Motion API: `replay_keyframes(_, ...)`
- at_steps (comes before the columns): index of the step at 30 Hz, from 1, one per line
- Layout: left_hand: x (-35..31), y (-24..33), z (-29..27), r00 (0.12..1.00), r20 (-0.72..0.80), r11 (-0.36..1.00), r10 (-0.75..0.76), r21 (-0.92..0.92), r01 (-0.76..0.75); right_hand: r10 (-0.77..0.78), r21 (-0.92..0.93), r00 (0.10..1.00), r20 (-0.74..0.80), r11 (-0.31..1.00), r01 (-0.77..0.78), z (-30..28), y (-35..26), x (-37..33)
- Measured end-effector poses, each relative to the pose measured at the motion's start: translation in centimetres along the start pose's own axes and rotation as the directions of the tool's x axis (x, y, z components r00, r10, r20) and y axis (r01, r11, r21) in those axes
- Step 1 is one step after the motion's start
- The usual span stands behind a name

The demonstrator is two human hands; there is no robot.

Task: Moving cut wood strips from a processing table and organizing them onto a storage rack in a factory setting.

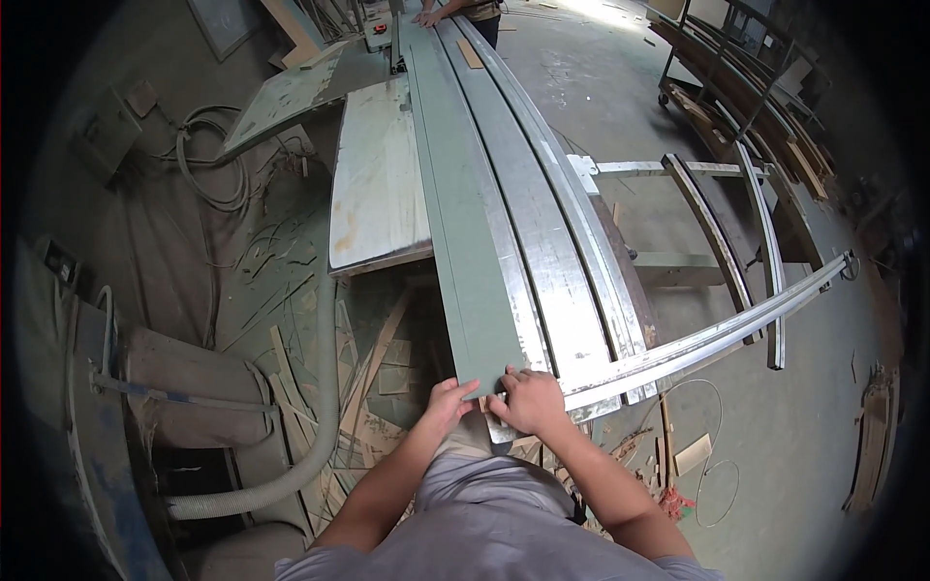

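A long, narrow green-grey board [465, 242] lies lengthwise on the sliding metal table [562, 261] of a panel saw, its near end toward me. My left hand [448, 405] holds the near left corner, thumb on top and fingers mostly hidden below. At the near right corner my right hand [529, 399] is closed over the end, with curled fingers on top and the thumb at the edge. A thin line runs along the board near its left edge. At the far end, another person's hands [426, 17] are on the board.
Left of the board is a worn pale side table [380, 184]. A ribbed hose [325, 426] curves past offcuts on the floor. A metal rail [717, 334] and outrigger frame reach out right. Behind them stands a cart [736, 87] loaded with boards. A small wooden strip [470, 53] lies on the sliding table.
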State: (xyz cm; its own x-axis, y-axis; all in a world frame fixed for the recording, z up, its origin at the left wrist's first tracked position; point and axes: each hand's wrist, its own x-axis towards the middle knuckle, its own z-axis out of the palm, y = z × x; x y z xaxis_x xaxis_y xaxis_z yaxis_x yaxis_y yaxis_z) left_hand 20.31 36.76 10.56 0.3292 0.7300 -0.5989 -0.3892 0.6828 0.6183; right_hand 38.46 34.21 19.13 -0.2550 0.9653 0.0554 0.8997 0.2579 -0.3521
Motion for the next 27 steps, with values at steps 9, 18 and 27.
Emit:
replay_keyframes(9,-5.2,-4.7,-0.5,0.999,0.037,0.999,-0.039,-0.002,0.039,0.008,0.024,1.000,0.005,1.000,-0.009,0.1,-1.9,-6.7)
replay_keyframes(18,-11.1,-10.9,-1.0,0.998,0.043,0.999,-0.042,-0.002,0.042,-0.004,0.001,1.000,0.013,1.000,0.004,0.4,-4.1,-14.9)
replay_keyframes(27,-17.5,-16.8,-0.8,0.999,0.053,1.000,-0.010,0.014,0.009,-0.019,-0.038,1.000,0.004,0.999,0.019,0.8,-6.3,-23.5)
